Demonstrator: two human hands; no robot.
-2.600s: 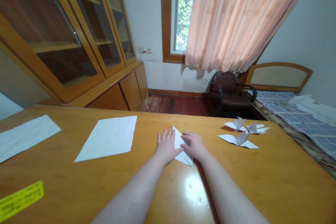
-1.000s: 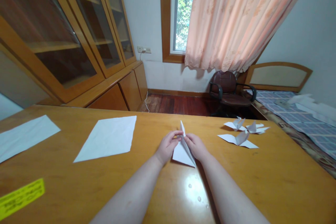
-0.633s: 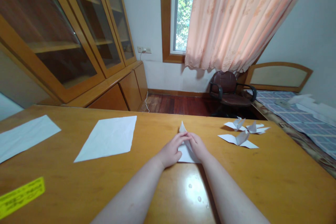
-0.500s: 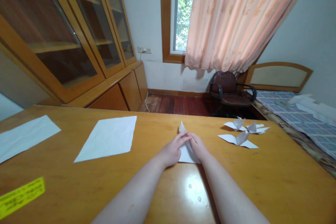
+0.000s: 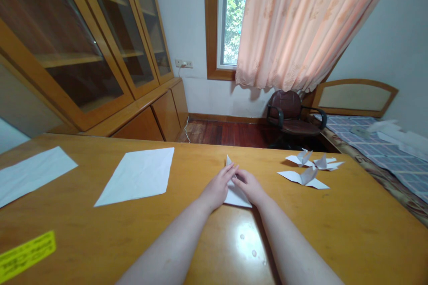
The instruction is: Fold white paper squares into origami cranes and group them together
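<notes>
In the head view, a piece of folded white paper (image 5: pixel 236 197) lies on the table, with a narrow point at its far end and a wide edge towards me. My left hand (image 5: pixel 219 187) grips its left side, fingers pressed together and reaching over the upper part. From the right, my right hand (image 5: pixel 250 185) holds it with bent fingers, the fingertips meeting those of the left hand. The fingers hide the middle of the paper. To the right stand three folded paper cranes (image 5: pixel 308 175) with raised parts.
Two flat white sheets lie to the left, one nearer sheet (image 5: pixel 138 178) and one at the edge (image 5: pixel 36 173). A yellow label (image 5: pixel 28 256) is at the lower left of the wooden table (image 5: pixel 133 240). Beyond are a cabinet (image 5: pixel 140 107), a chair (image 5: pixel 290 116) and a bed (image 5: pixel 361 131).
The folded paper has shifted slightly left and turned a little. My right hand's fingers have slid down from its upper part towards me; the left hand has moved slightly left.
</notes>
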